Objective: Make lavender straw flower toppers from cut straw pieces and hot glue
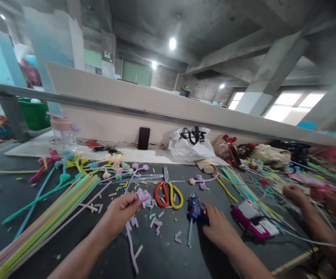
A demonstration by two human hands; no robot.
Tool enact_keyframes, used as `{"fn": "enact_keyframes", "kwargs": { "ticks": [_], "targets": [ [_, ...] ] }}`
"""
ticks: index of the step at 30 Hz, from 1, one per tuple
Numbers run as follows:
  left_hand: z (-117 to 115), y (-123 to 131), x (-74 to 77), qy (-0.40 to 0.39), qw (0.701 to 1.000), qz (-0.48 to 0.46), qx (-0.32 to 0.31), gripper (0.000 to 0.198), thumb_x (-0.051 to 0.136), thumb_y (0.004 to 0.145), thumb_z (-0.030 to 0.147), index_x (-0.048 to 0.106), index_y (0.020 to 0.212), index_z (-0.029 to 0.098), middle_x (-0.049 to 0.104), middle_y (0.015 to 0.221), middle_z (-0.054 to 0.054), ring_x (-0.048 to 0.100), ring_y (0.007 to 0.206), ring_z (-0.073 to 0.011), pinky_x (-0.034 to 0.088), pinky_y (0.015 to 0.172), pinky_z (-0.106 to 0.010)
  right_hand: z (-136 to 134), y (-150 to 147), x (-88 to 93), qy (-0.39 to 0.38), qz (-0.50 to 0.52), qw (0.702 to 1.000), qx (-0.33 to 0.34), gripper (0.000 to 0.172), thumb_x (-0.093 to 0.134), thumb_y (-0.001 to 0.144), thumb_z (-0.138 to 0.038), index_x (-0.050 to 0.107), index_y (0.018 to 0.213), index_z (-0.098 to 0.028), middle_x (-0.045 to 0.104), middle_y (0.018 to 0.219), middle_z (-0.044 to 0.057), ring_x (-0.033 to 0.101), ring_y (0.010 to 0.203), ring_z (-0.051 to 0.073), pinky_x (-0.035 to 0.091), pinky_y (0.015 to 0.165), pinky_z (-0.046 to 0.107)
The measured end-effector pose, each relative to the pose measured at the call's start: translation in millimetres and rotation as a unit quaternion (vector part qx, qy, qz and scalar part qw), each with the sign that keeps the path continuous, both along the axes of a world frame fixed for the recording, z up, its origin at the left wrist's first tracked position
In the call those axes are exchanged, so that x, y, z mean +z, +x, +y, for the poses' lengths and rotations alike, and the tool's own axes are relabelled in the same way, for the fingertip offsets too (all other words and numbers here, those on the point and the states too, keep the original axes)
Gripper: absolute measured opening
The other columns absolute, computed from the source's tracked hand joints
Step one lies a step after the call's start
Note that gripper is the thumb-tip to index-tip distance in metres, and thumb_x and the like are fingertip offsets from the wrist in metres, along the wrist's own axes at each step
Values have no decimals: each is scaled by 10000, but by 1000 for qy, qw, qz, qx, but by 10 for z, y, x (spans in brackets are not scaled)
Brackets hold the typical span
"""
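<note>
Between the thumb and fingers of my left hand (124,209) is a light purple flower (144,197) of fuzzy craft stems. A purple stem (131,242) lies just below that hand. My right hand (218,226) closes round the dark handle of a blue glue gun (194,207), low over the table, with a clear glue stick (190,232) poking out of its back. Scissors (168,190) with one red and one yellow handle lie between the hands. Short cut bits of stem (158,224) are scattered around them.
A bundle of long coloured stems (54,221) lies at the left, with finished flowers (118,166) behind it. A magenta-and-white power strip (255,221) with cables is at the right. A phone (144,138) leans on the partition. Another person's hands (297,193) work at far right.
</note>
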State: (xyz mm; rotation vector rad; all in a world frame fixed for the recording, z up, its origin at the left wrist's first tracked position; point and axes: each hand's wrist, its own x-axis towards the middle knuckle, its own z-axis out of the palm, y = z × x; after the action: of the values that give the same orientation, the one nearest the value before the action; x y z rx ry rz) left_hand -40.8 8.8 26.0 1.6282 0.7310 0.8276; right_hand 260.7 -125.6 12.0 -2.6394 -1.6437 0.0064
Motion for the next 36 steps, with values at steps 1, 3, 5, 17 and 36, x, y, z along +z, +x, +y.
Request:
{"fn": "enact_keyframes", "kwargs": {
  "ticks": [1,3,5,17,36],
  "targets": [
    [-8,-4,14,15,1000,1,-1,355,464,790,424,335,555,191,279,557,59,241,537,-95,201,492,-228,21,-24,31,0,-2,1000,-2,670,463,611,-64,406,1277,-93,506,1211,156,471,1119,282,372,885,363],
    [-19,-14,40,43,999,0,-7,369,461,788,423,306,544,194,272,564,54,243,549,-100,210,501,-229,66,-50,81,-1,0,1000,-15,623,460,609,-50,437,1230,-98,502,1194,160,527,1051,272,402,817,342],
    [-22,-23,57,64,998,3,-16,374,449,795,424,299,541,193,274,571,50,247,560,-104,218,510,-229,100,-54,128,13,10,1000,-23,546,464,624,-66,477,1168,-113,511,1162,156,575,958,259,420,745,327],
    [-40,2,55,57,997,29,-31,317,432,806,353,314,560,192,284,577,50,277,570,-107,229,523,-226,-164,-884,592,205,535,818,50,334,627,680,-501,611,784,-184,542,548,-26,389,350,64,353,388,219],
    [-38,-1,97,6,997,47,-55,256,463,774,356,501,605,168,330,540,55,300,535,-105,238,492,-212,49,-1148,763,177,306,921,163,141,690,632,-320,646,639,-186,576,556,8,485,503,147,410,432,251]
  ]
}}
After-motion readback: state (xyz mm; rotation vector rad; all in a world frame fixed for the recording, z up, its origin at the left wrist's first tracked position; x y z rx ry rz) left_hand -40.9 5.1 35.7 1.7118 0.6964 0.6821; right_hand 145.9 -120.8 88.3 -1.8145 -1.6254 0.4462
